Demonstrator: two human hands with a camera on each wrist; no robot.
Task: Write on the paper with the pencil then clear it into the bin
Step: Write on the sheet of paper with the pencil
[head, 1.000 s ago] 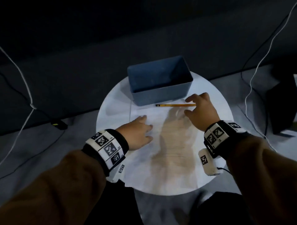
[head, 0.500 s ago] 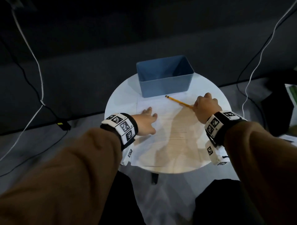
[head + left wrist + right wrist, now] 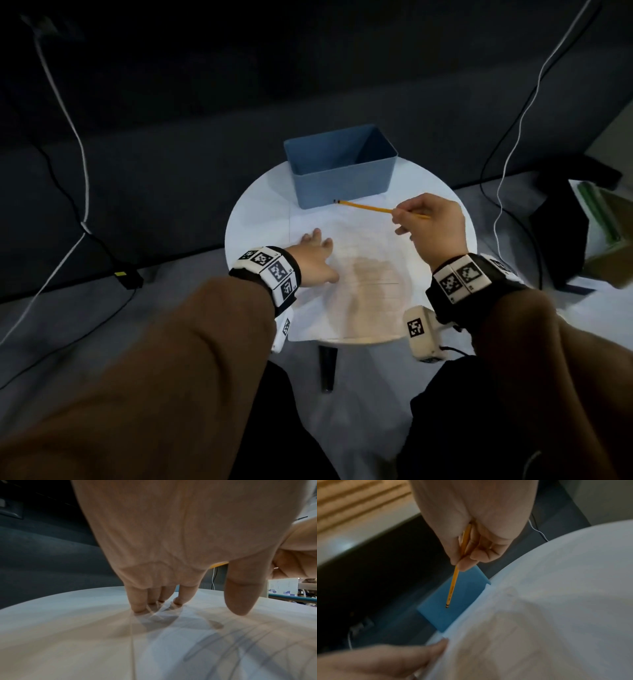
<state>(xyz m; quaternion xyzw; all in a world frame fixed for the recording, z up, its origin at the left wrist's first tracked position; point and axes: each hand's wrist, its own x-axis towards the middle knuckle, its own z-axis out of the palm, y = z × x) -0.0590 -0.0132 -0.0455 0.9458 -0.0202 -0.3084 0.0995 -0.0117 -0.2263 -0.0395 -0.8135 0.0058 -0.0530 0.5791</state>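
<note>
A white sheet of paper [image 3: 363,246] lies on the round white table [image 3: 260,205]. My left hand [image 3: 315,257] rests flat on the paper's left part, fingers straight, fingertips [image 3: 139,608] pressing the sheet. My right hand [image 3: 428,226] pinches a yellow pencil [image 3: 366,206] and holds it lifted above the paper's far right part. The pencil's dark end points left toward the blue bin [image 3: 339,164]. In the right wrist view the pencil [image 3: 453,585] runs out from between the thumb and fingers, in front of the bin [image 3: 440,615].
The open blue bin stands at the table's far edge, touching the paper's far side. Cables [image 3: 72,137] hang at left and right [image 3: 520,120]. A dark box [image 3: 561,233] and green items sit on the floor to the right.
My right hand has picked the pencil up off the paper and raised it; a second ago the pencil lay flat by the bin. The left hand stays on the paper.
</note>
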